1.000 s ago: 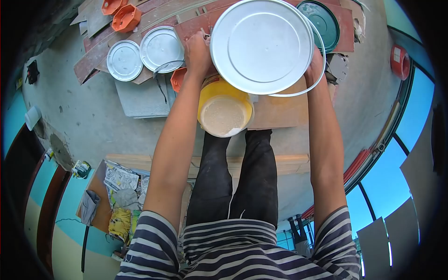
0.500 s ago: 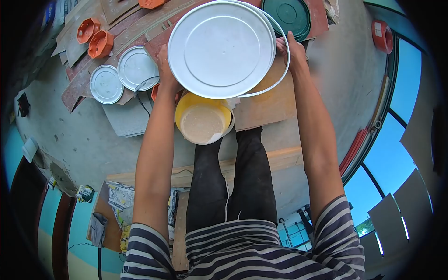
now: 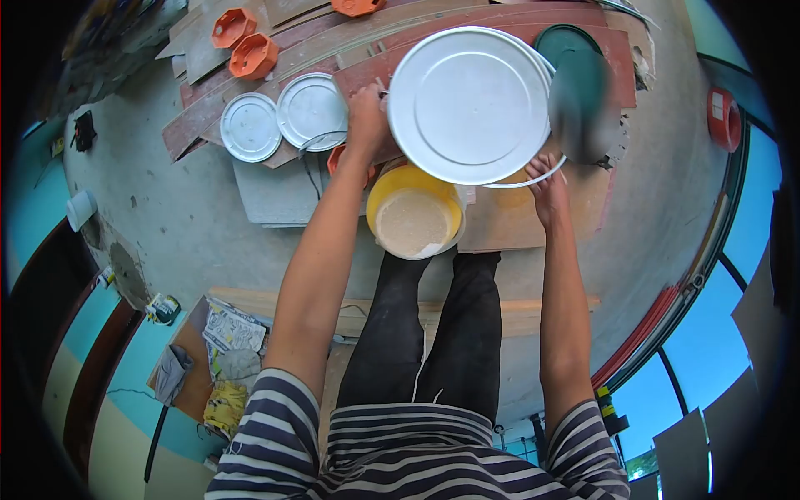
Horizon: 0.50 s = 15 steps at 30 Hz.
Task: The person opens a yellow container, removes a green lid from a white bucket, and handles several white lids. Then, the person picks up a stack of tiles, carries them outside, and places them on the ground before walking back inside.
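A large white bucket (image 3: 471, 104), its round flat face toward me, is in front of me between my hands. My left hand (image 3: 367, 118) grips its left edge, the fingertips partly hidden. By the lower right edge, my right hand (image 3: 547, 190) has its fingers curled at the bucket's white wire handle (image 3: 537, 181). A motion-smeared dark green round thing (image 3: 581, 104) is just right of the bucket, over a green lid (image 3: 567, 40). Below the bucket is a yellow-walled tub (image 3: 385, 196) with a beige substance inside, close to my feet.
Two white lids (image 3: 251, 127) lie left of my left hand, beside a grey board (image 3: 271, 192). Orange octagonal boxes (image 3: 253, 57) sit on reddish boards (image 3: 196, 125). A wooden plank (image 3: 517, 312) lies behind my legs. A red roll (image 3: 727, 121) is at far right.
My view has shifted, so most things appear farther right. My right hand has moved from the bucket's right side down to its handle. A smeared green thing now shows beside the bucket.
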### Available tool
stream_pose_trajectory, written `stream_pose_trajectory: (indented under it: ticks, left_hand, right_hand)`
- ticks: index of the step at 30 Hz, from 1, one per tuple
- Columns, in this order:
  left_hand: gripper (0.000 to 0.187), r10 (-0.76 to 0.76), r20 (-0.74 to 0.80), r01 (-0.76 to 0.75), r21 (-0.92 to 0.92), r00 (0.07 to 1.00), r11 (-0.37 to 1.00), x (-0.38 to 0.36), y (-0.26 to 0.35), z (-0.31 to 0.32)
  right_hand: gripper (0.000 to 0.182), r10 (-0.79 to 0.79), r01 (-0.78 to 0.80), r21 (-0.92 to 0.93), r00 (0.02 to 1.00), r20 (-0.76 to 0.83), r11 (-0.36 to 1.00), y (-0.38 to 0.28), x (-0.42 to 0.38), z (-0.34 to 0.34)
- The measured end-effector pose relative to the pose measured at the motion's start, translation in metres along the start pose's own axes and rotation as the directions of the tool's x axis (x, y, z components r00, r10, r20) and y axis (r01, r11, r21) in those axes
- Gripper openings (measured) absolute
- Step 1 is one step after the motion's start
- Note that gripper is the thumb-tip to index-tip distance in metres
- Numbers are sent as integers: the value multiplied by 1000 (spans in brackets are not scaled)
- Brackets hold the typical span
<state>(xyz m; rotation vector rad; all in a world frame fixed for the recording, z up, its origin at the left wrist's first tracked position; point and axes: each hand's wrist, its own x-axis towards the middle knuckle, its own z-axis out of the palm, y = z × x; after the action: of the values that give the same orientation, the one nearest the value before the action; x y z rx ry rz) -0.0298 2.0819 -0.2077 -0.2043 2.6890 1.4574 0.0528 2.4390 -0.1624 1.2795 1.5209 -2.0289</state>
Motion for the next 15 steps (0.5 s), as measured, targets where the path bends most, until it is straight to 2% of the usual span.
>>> stream_pose_trajectory:
  ticks: [3,5,7,10,15]
  left_hand:
    - [18,66,36,-73,279,997,957,-1,-3,2]
    - [20,-46,8,45,113,999,993,-5,7,-2]
    - [20,-284,-19,284,-2,959,959,-14,33,-17]
    - [21,-346,-53,345,-34,937,938,-22,22,-22]
    - [24,-289,0,286,134,957,949,-19,26,-28]
  right_hand:
    - [36,137,-139,-27,988,-75,990,51,-35,-24]
    - [33,238,-241,-24,967,-89,970,91,-63,-45]
    - [31,328,-335,-54,938,-115,941,127,-95,-60]
    - [28,446,-463,-131,884,-143,876,169,-141,-72]
    - [30,522,-532,-222,846,-109,817,204,-193,-77]
